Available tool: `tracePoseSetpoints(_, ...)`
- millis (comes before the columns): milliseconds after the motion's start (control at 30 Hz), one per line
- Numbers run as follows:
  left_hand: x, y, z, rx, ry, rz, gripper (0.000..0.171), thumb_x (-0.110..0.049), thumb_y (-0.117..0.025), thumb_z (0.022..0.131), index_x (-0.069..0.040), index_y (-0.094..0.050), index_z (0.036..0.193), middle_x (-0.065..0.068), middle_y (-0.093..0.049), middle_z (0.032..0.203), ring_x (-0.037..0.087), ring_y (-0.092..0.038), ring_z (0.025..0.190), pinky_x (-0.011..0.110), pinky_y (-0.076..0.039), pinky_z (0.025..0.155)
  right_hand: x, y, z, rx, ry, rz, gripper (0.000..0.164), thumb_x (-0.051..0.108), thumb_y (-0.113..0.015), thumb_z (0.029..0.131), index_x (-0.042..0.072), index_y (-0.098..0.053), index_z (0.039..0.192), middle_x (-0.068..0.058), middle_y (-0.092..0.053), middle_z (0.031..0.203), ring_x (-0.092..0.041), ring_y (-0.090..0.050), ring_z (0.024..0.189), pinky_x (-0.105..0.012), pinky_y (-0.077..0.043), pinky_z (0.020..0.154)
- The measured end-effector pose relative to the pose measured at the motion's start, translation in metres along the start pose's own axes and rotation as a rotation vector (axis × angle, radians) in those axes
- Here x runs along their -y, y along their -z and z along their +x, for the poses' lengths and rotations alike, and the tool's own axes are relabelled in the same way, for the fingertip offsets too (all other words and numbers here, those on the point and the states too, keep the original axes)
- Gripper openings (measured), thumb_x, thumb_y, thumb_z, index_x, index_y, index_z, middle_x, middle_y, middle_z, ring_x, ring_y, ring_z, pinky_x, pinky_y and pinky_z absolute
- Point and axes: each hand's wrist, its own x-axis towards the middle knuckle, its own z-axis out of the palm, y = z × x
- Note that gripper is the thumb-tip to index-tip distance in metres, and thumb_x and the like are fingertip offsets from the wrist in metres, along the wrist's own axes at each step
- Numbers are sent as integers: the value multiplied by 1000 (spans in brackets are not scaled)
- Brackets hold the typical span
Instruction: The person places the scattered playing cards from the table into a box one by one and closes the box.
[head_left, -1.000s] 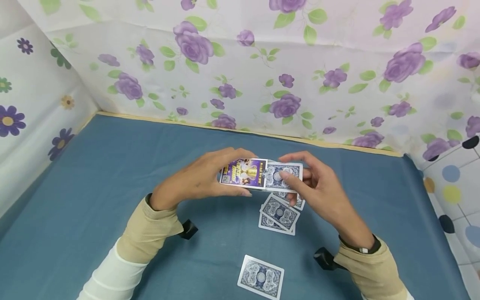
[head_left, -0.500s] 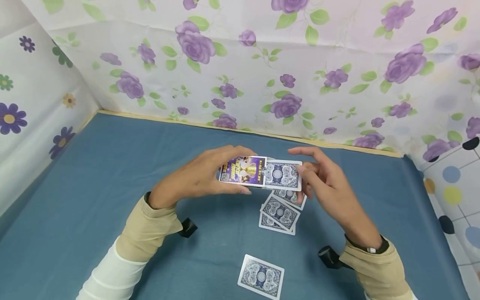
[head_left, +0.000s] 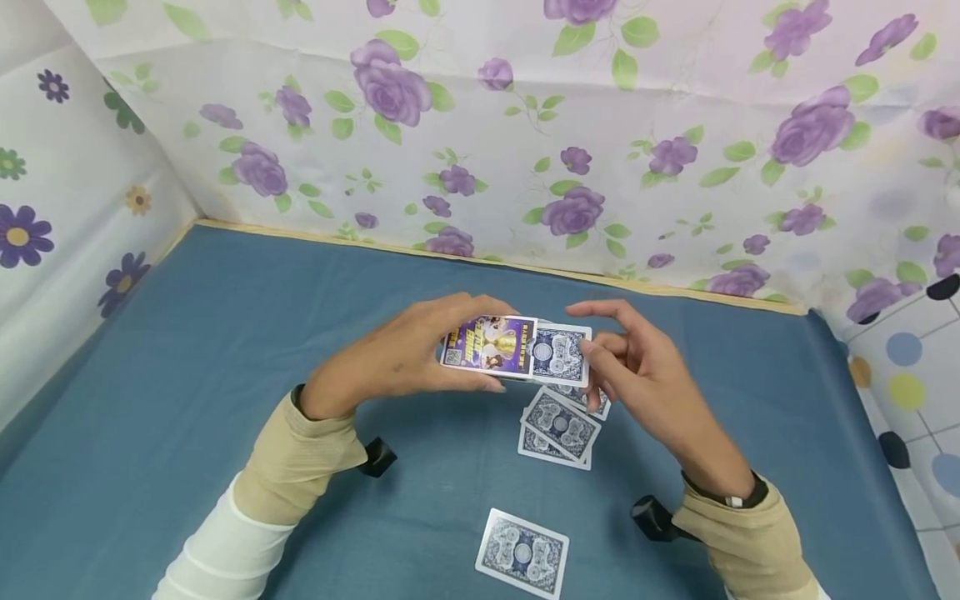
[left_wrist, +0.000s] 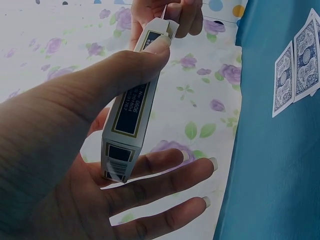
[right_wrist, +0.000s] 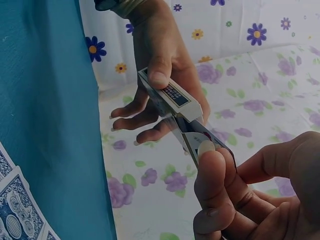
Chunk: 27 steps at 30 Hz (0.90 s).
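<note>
My left hand (head_left: 408,350) grips a purple-faced card box (head_left: 491,343) between thumb and fingers, held up above the blue cloth. From the box's right end sticks out a blue-backed playing card (head_left: 562,354). My right hand (head_left: 648,371) pinches that card's outer end, its index finger stretched out along the far side. In the left wrist view the thumb lies on the box's narrow side (left_wrist: 132,107), with the other fingers spread below. The right wrist view shows the box's mouth and a pale flap (right_wrist: 197,137) close to the right fingertips.
Several blue-backed cards (head_left: 558,425) lie overlapping on the blue cloth (head_left: 247,350) under the right hand. Another card (head_left: 522,552) lies alone nearer the body. A flowered sheet (head_left: 480,150) hangs behind. Black camera mounts (head_left: 377,458) jut out beside the wrists.
The card has slid left, further into the box. My right thumb has shifted from the card's face to its outer edge; that hand moved right, then back left. The left hand stays nearly still.
</note>
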Motion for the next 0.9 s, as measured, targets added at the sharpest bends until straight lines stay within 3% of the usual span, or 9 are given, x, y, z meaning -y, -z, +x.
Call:
tracePoseSetpoints(267,0,-1,0,3,-1,19,68,-50,-76,80,-31,-51,140,-12,-55,107,8,-54,83,34,-49,69,-2,-3,2,-4,-14,15,40,17,-53,102,17,-47,141,-14,-58,66,-29,-58,50,-37,-46,46)
tracePoseSetpoints(633,-1,-2,2,13,-30,28,68,-50,-75,80,-31,-50,140,-12,-55,105,7,-53,80,32,-49,67,-8,-9,1,4,-8,29,41,16,-56,100,12,-47,140,-13,-58,63,-27,-58,47,-34,-44,43)
tracePoseSetpoints(900,-1,-2,1,8,-3,0,68,-49,-76,80,-31,-50,140,-11,-56,108,8,-54,84,35,-50,70,-7,-6,3,-12,-12,27,38,20,-55,101,16,-49,138,-14,-57,63,-28,-56,47,-35,-44,44)
